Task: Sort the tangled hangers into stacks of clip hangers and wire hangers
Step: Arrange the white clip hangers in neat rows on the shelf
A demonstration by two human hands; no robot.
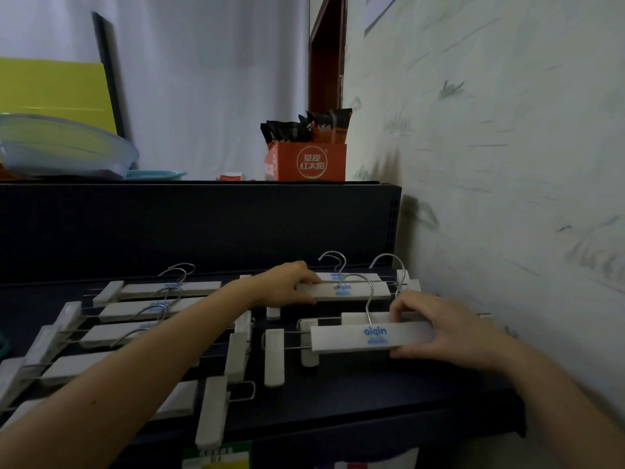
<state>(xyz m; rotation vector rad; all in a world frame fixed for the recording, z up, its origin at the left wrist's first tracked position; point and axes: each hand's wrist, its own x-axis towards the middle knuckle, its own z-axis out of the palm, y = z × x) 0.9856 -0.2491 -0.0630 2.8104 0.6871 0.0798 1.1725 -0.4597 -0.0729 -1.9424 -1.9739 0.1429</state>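
On the dark shelf [389, 397] in front of you, both your arms reach forward over a spread of white clip hangers. Pick the near hanger [365, 338] with the blue word on its white bar as your marker; it lies flat near the shelf's front edge, close to the wall [490, 164] on the right.

Your right hand [449, 333] is on the right end of that near hanger. The fingers [404, 308] curl over the top edge of the bar and the thumb [411, 353] presses under the bottom edge, so the hand is pinching the bar. The wrist bends a little and the arm comes in from the lower right corner.

Your left hand [284, 282] is farther back than the near hanger and a bit to its left. It grips the left end of another white hanger [348, 290], fingers on top and thumb below. That arm stretches long and nearly straight from the lower left, crossing over other hangers.

Behind that second hanger, one more white bar [351, 276] lies just touching it, with shiny metal hooks sticking up.

Left of the near hanger, a row of clip hangers [142, 316] lies one after another, partly overlapping, under your left arm.

Far behind the near hanger, up on a higher ledge, sits an orange box [309, 162] with dark packets in it. Far to the left of the box is a clear bowl [64, 147].
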